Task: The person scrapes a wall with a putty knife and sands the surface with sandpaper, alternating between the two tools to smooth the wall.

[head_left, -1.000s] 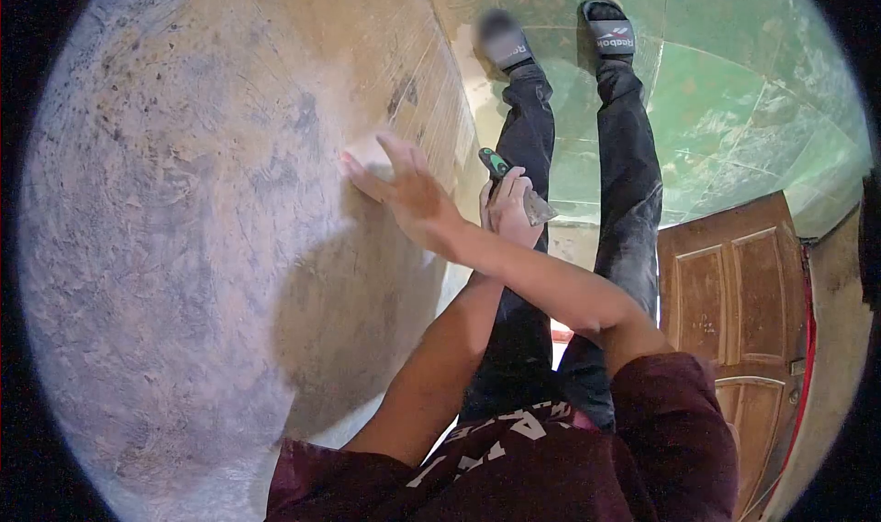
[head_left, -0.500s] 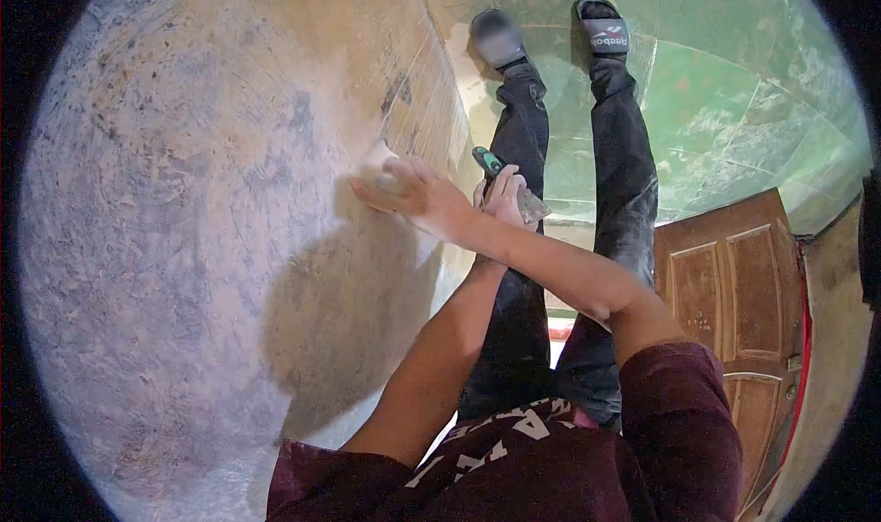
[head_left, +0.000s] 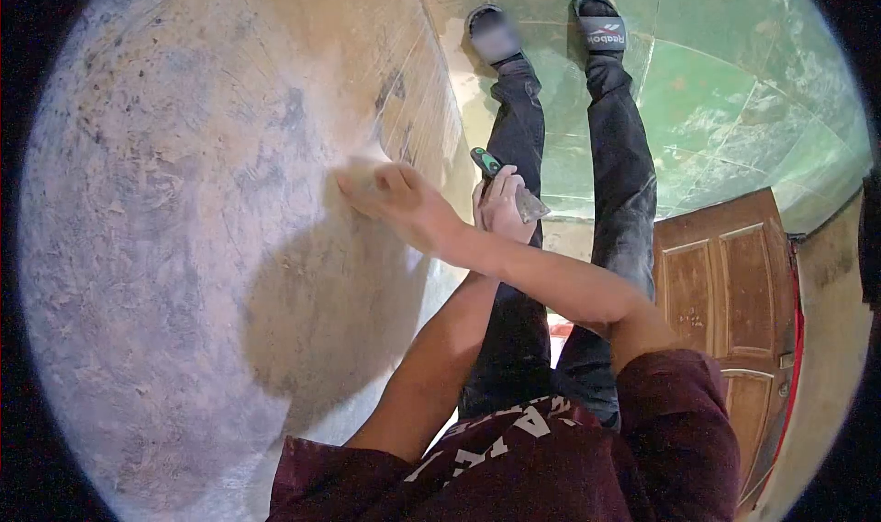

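Observation:
My right hand (head_left: 404, 201) reaches across my left forearm to the plastered wall (head_left: 165, 210). Its fingers are bent over a pale, flat piece (head_left: 360, 179), blurred by motion, which looks like sandpaper against the wall. Pale dust shows on the wall just above it. My left hand (head_left: 501, 208) is wrapped round a scraper (head_left: 486, 162) in front of my left leg. The scraper's green and black handle sticks out above the fist, and its dusty grey blade shows at the lower right of the fingers.
Below me is a green tiled floor (head_left: 707, 81) with white dust, where my sandalled feet (head_left: 601, 31) stand. A brown panelled wooden door (head_left: 725, 283) is on the right. My shadow falls on the wall.
My right hand has moved a little left and down along the wall with the pale piece. My left hand holds the scraper in nearly the same place.

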A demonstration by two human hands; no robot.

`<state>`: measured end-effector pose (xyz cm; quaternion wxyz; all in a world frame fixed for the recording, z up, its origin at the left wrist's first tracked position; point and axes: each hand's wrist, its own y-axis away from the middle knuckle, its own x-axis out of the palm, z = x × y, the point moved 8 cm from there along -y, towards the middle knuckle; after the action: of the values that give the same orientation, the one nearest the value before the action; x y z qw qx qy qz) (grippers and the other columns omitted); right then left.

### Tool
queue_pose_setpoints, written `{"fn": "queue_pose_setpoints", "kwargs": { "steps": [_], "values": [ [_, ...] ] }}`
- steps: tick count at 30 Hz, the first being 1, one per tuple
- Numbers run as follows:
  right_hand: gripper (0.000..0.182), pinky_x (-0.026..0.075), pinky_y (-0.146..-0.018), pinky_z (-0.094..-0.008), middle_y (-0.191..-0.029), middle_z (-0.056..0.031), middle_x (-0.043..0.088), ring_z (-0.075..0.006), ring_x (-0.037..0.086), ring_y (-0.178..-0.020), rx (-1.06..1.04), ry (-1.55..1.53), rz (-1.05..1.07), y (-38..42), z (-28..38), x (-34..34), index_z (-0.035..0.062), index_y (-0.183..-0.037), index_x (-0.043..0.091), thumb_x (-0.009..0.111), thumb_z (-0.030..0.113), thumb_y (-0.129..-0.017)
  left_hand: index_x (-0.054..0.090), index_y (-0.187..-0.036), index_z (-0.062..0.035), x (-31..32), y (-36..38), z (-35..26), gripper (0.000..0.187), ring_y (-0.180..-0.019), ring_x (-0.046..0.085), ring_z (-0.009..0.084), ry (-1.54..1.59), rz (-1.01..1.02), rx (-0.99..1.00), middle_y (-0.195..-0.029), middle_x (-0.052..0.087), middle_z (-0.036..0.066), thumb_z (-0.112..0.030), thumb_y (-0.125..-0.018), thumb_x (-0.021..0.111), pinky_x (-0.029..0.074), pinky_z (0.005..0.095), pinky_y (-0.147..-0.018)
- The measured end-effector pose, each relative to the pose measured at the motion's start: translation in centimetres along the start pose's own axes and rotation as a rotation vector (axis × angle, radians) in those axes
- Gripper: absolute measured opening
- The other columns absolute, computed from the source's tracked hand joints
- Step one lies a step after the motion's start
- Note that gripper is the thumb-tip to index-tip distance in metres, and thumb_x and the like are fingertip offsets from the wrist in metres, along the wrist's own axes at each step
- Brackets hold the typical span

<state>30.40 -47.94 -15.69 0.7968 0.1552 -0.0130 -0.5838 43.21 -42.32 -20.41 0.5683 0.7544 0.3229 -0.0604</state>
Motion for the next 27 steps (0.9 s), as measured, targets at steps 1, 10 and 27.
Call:
{"fn": "queue_pose_setpoints", "kwargs": {
  "steps": [1,10,27],
  "values": [
    [0.071,0.048,-0.076,-0.0354,-0.095,-0.0102,0.049,-0.0258,0.053,-0.080,-0.105,0.244,-0.117,-1.4,1.2,-1.3,0.0186,-0.151,0.049,0.056,0.002,-0.083,0.058,-0.114,-0.0109,0.3,0.1,0.2,0.047,-0.130,0.054,0.0282,-0.031,-0.016,-0.006,-0.139,0.057,0.009,-0.019,-0.072,0.077,0.030,0.0483,-0.113],
    [0.060,0.046,-0.079,-0.0384,-0.092,-0.0116,0.050,-0.0273,0.052,-0.086,0.074,-0.031,-0.114,-2.1,1.5,-2.0,0.0127,-0.145,0.056,0.057,0.003,-0.085,0.060,-0.111,-0.0056,0.1,-0.1,-0.4,0.047,-0.125,0.056,0.0308,-0.011,-0.044,0.045,-0.137,0.059,0.012,-0.021,-0.070,0.077,0.031,0.0469,-0.112],
    [0.057,0.045,-0.083,-0.0459,-0.101,-0.0204,0.053,-0.0358,0.053,-0.096,0.015,-0.234,-0.349,-7.5,7.0,-8.1,-0.0007,-0.142,0.050,0.064,0.009,-0.088,0.059,-0.109,-0.0098,-2.0,-0.4,-1.8,0.040,-0.128,0.056,0.0276,-0.004,-0.062,-0.030,-0.136,0.061,0.009,-0.008,-0.072,0.075,0.029,0.0477,-0.115]
  ]
}}
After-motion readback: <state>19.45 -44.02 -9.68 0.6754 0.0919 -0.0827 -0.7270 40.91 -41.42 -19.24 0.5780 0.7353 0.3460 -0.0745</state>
